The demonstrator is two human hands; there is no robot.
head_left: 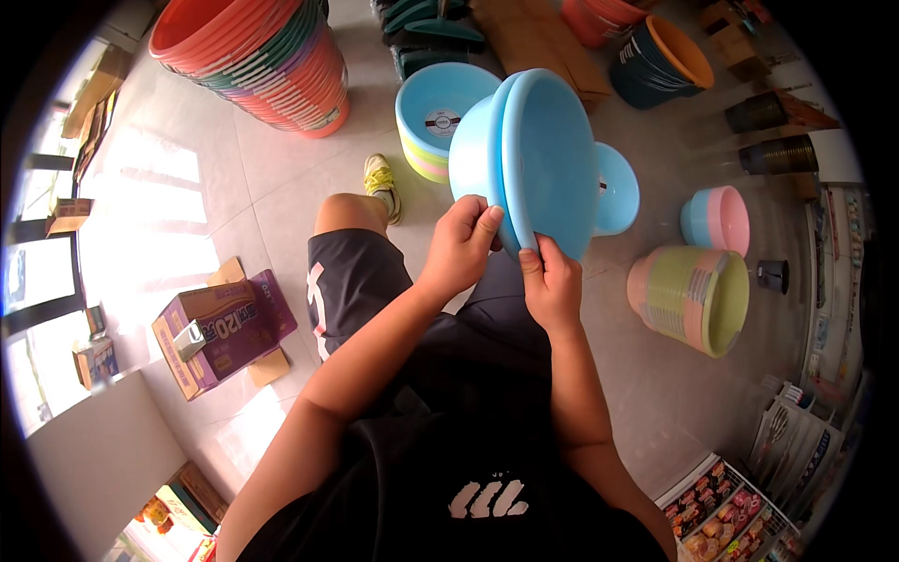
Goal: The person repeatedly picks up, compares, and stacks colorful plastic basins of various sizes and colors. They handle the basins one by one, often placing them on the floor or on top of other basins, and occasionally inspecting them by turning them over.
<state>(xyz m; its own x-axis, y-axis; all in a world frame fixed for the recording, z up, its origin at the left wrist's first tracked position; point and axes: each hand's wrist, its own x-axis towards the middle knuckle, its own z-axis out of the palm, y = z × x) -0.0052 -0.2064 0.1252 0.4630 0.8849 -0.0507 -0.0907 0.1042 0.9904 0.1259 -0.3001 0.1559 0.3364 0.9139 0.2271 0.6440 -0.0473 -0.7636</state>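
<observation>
Two nested light-blue plastic basins (pixel 552 159) are tipped on edge in front of me, held at their near rims. My left hand (pixel 462 242) grips the rim of the left-hand basin (pixel 473 150), thumb up along the edge. The rim of the right-hand one is pinched by my right hand (pixel 551 281), its thumb on the near side. A narrow gap shows between the two rims. Behind them on the floor stands a stack of basins (pixel 426 117), blue on top with green and pink below. Another blue basin (pixel 618 190) lies partly hidden to the right.
At the far left rises a tall stack of red, green and purple buckets (pixel 272 70). An opened purple carton (pixel 220 328) sits to my left. On the right are a stack of green and pink buckets (pixel 679 295), pink and blue basins (pixel 726 220) and dark buckets (pixel 646 70).
</observation>
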